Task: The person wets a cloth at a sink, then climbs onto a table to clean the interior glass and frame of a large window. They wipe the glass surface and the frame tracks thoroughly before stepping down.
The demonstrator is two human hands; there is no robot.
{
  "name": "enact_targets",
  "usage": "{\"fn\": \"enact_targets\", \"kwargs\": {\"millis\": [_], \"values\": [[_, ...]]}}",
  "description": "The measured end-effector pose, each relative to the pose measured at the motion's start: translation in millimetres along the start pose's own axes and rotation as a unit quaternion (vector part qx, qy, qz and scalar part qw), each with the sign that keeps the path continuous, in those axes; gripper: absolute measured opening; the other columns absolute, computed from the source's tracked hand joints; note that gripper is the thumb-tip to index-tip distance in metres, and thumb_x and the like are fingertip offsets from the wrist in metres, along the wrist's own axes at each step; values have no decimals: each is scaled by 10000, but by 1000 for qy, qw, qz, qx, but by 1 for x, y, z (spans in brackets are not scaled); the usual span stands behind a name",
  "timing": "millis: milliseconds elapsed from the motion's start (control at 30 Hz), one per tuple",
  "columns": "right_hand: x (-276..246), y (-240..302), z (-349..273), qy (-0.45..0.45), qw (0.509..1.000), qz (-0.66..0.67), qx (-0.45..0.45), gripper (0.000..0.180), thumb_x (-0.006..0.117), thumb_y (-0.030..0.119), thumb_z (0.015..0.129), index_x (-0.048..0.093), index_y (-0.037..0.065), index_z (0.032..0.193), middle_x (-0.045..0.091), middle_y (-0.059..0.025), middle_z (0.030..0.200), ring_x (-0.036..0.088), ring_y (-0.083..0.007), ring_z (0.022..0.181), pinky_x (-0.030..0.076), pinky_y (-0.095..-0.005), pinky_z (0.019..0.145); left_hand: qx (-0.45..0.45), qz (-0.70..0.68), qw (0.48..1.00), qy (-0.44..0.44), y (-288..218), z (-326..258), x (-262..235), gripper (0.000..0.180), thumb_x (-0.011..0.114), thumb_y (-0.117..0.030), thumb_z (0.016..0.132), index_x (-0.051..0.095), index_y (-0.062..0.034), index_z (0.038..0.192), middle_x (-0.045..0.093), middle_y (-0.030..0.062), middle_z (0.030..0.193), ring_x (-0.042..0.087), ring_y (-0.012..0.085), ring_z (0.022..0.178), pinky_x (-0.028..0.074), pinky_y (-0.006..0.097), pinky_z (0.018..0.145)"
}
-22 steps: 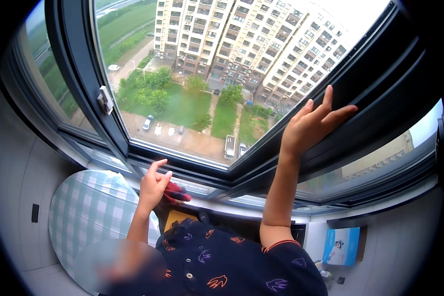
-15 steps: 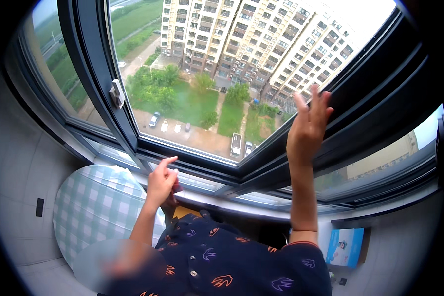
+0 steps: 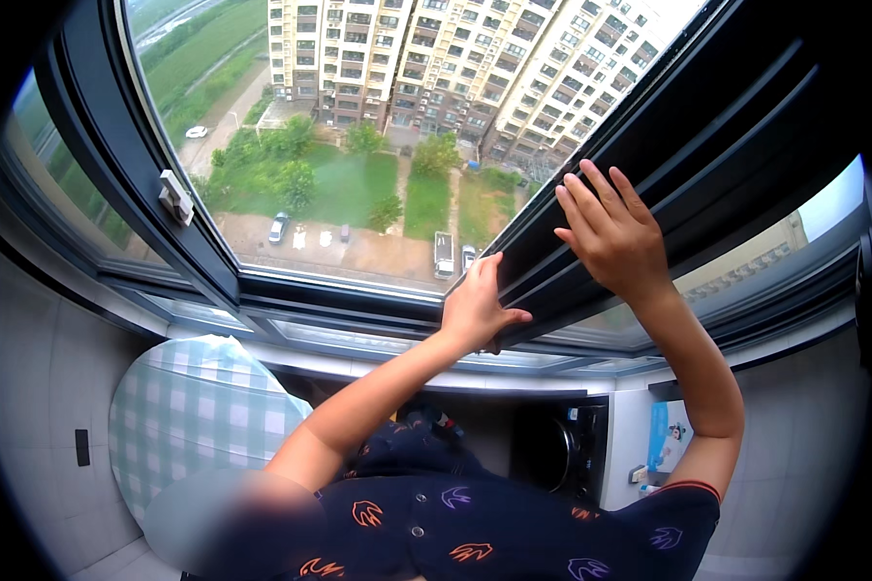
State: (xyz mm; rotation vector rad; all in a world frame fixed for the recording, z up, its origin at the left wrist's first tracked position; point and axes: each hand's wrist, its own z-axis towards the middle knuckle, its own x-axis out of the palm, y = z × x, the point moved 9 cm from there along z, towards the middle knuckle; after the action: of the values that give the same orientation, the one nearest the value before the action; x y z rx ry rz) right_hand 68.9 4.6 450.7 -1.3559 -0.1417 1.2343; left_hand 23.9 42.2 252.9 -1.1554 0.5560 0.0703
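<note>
Nearest, a person in a dark patterned shirt (image 3: 475, 528) raises both forearms to the window. The left hand (image 3: 477, 308) is cupped on the lower end of the dark sash frame (image 3: 591, 184), fingers together along its inner edge and thumb hooked underneath, a hold that appears meant to steady the sash. Up and to the right of it, the right hand (image 3: 612, 232) lies flat on the same frame, fingers slightly spread and pointing upward, palm pressed to the dark surface as if pushing; neither hand encloses anything loose. Left of both hands a white latch handle (image 3: 175, 197) sits on the fixed frame. Beyond the glass lie parked cars (image 3: 443, 254), lawn and apartment blocks (image 3: 455, 58).
</note>
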Motion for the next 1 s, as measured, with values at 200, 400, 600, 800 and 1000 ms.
{"fn": "enact_targets", "kwargs": {"millis": [200, 400, 600, 800, 1000], "values": [[10, -1, -6, -18, 999, -19, -22, 402, 516, 423, 942, 694, 108, 1118, 647, -53, 1197, 549, -223, 1223, 331, -380, 1102, -62, 16, 992, -110, -6, -3, 12, 977, 892, -398, 542, 414, -26, 1309, 516, 137, 1225, 630, 333, 984, 542, 401, 741], [3, -5, 1, -34, 999, -2, -28, 414, 505, 420, 948, 708, 74, 1053, 684, -82, 1109, 603, -221, 1152, 392, -357, 1051, -10, 30, 982, -188, -3, -4, 9, 924, 898, -410, 522, 484, -53, 1266, 556, 97, 1166, 653, 244, 733, 533, 352, 605], [2, -4, 5, -42, 999, 22, -8, 358, 561, 359, 908, 696, 31, 956, 687, -86, 1030, 630, -214, 1081, 441, -342, 1003, -7, 17, 986, -166, -6, -4, 6, 866, 877, -412, 542, 526, -59, 1250, 605, 96, 1146, 654, 284, 962, 554, 356, 726], [-6, 0, 16, -52, 998, 35, -11, 214, 646, 222, 855, 723, 42, 942, 705, -71, 1023, 640, -209, 1066, 446, -351, 1012, 6, 27, 992, -120, 2, -10, -1, 862, 841, -407, 610, 480, -56, 1309, 583, 107, 1197, 640, 305, 963, 540, 374, 744], [-20, 47, 43, -69, 984, 160, 43, 179, 658, 130, 829, 713, 79, 991, 664, -102, 1155, 564, -244, 1184, 345, -409, 1089, -83, -63, 983, -150, 63, -63, -78, 827, 796, -380, 713, 426, -59, 1379, 647, 98, 1171, 638, 298, 1007, 514, 353, 833]]}}
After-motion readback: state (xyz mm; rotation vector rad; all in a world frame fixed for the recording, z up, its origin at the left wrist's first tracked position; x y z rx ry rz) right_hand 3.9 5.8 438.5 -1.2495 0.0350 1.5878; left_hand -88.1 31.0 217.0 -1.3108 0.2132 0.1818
